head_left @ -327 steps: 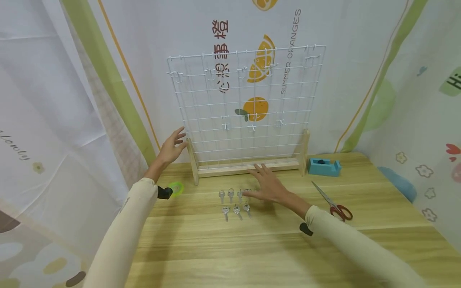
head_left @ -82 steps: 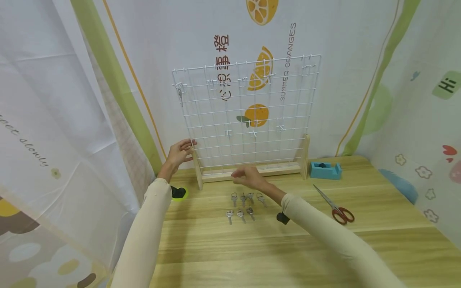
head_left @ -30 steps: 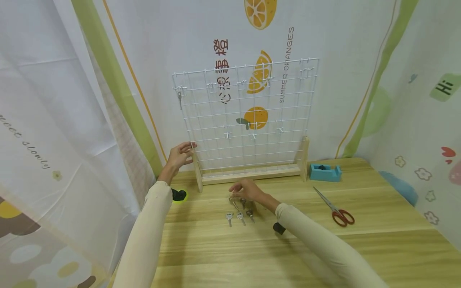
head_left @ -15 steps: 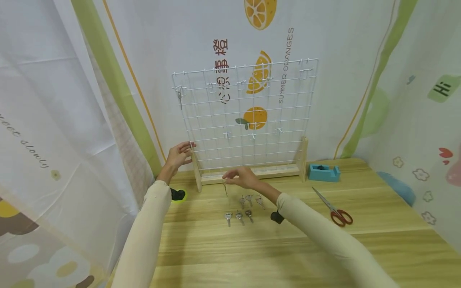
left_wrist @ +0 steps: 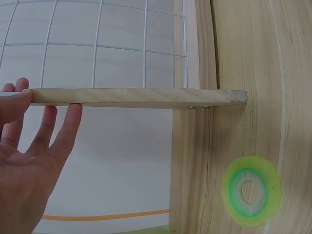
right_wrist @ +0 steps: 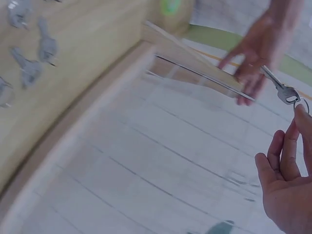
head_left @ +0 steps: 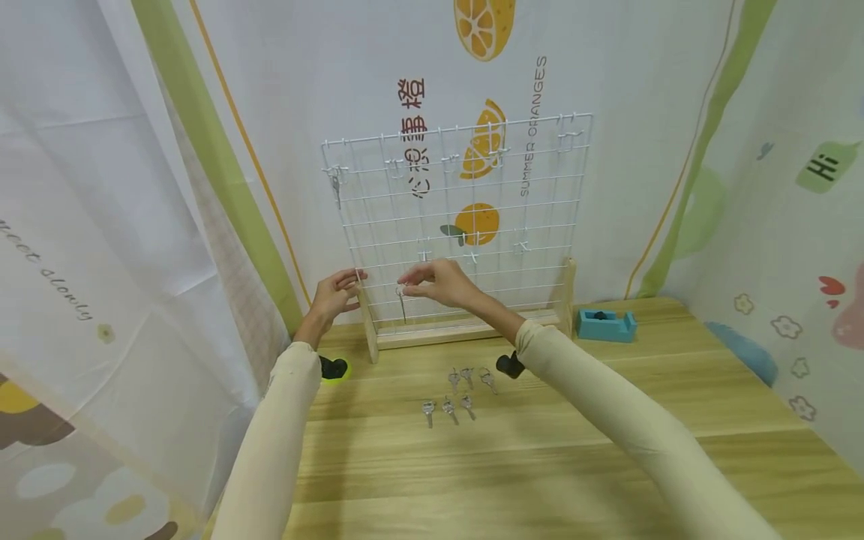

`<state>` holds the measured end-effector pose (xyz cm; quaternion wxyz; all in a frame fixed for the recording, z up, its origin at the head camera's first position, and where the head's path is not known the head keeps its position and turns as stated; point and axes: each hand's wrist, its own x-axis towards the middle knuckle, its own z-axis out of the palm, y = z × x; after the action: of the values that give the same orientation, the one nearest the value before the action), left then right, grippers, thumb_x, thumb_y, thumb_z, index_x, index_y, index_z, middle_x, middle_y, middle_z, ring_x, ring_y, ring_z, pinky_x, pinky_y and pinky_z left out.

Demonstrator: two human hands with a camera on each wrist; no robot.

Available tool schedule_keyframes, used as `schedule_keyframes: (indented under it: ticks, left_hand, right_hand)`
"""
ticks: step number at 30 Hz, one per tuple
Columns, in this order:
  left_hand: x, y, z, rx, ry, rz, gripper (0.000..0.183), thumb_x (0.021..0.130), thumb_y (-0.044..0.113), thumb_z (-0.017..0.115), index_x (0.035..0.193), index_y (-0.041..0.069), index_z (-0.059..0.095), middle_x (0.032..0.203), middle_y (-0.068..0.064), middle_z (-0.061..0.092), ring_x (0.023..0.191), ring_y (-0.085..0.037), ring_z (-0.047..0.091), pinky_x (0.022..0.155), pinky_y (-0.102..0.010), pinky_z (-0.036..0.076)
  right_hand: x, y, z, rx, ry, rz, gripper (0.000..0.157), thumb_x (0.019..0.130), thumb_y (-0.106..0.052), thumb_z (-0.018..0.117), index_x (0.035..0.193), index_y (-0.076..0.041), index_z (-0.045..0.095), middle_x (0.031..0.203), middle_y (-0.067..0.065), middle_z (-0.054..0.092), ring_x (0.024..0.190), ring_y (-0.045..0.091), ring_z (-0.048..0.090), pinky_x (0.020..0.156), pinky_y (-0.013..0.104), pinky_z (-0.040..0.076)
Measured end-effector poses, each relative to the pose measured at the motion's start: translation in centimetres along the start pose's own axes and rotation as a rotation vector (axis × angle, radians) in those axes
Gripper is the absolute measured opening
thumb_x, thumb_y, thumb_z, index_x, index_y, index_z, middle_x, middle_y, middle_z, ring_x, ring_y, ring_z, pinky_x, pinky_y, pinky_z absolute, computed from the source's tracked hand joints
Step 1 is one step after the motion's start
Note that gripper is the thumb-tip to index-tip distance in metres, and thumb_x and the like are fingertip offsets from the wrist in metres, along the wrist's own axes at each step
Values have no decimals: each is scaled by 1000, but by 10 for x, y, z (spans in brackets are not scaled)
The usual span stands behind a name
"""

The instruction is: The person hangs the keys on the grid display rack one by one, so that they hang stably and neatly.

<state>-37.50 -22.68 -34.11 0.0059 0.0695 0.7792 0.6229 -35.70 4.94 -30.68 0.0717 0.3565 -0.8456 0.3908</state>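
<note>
While your left hand [head_left: 332, 295] grips the wooden upright [left_wrist: 136, 96], your right hand [head_left: 442, 283] pinches a silver key [right_wrist: 286, 94] by its ring [right_wrist: 307, 104] (it dangles before the white wire grid [head_left: 445, 214]).

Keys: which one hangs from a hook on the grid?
The key on the upper-left hook of the grid in the head view. Six others lie on the table; the remaining key dangles from the right-hand grip.
</note>
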Motion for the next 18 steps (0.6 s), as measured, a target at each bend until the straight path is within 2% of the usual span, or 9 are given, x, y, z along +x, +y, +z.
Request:
schedule_keyframes:
  ticks: [8, 14, 18]
  left_hand:
    - [-12, 16, 4, 3, -5, -5, 49, 105, -6, 51, 153, -6, 45, 156, -22, 48, 148, -36, 40, 109, -59, 47]
    - [-14, 16, 1, 5, -8, 5, 49, 105, -5, 51, 153, -6, 45, 156, -23, 48, 148, -38, 40, 109, -60, 47]
    - [-14, 16, 2, 0, -22, 9, 49, 105, -5, 51, 153, -7, 43, 157, -23, 46, 149, -39, 38, 109, -60, 46]
  right_hand:
    - [22, -25, -30, 20, 59, -22, 23, 96, -18, 78, 115, -5, 79, 101, 6, 80, 98, 19, 73, 89, 32, 58]
    - [36, -42, -47, 53, 119, -48, 23, 95, -18, 79, 114, -5, 79, 101, 7, 79, 95, 19, 74, 75, 24, 50]
    - [44, -53, -59, 70, 167, -59, 22, 94, -18, 80, 113, -7, 79, 101, 9, 79, 96, 21, 75, 75, 22, 47]
